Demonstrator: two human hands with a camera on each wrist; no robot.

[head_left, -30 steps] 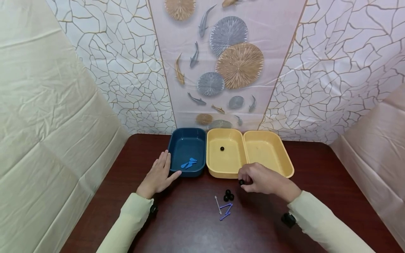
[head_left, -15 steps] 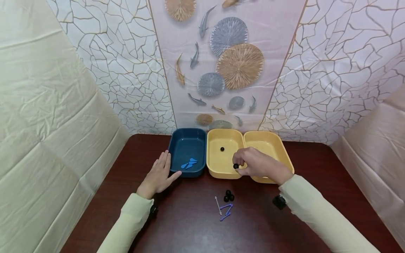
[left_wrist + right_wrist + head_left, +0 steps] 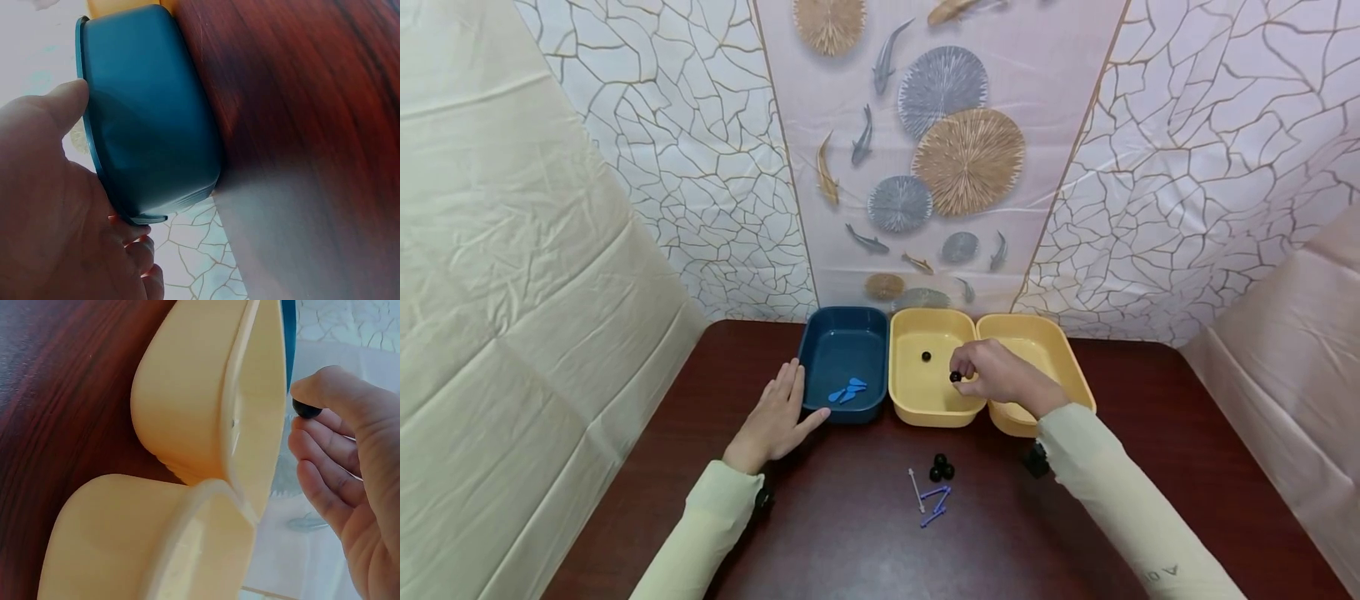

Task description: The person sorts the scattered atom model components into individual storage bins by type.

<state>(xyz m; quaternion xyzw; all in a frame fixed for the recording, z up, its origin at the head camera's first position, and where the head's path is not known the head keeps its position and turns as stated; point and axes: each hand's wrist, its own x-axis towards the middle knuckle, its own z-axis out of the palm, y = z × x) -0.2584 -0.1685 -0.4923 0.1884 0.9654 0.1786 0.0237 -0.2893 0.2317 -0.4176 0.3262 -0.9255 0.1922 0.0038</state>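
Observation:
My right hand [image 3: 992,372] pinches a small black ball [image 3: 307,409] between thumb and fingers, above the middle yellow tray [image 3: 925,417]. Another black ball [image 3: 927,357] lies on that tray's floor. My left hand [image 3: 772,414] rests against the left corner of the dark blue tray [image 3: 147,112], its fingers straight along the side and the thumb at the front rim. Inside the blue tray are several small blue drop-shaped pieces [image 3: 848,390]. On the table in front of the trays sit three black balls [image 3: 941,468] in a cluster.
Several thin purple sticks [image 3: 935,507] and one pale grey stick [image 3: 917,490] lie on the dark wooden table [image 3: 850,533], nearer than the balls. A second yellow tray [image 3: 1078,379] stands at the right, beside the middle one. A patterned cloth [image 3: 940,250] hangs behind the trays.
My right hand has moved up and away from the front of the trays, carrying the black ball over the middle yellow tray. The left hand has stayed at the blue tray.

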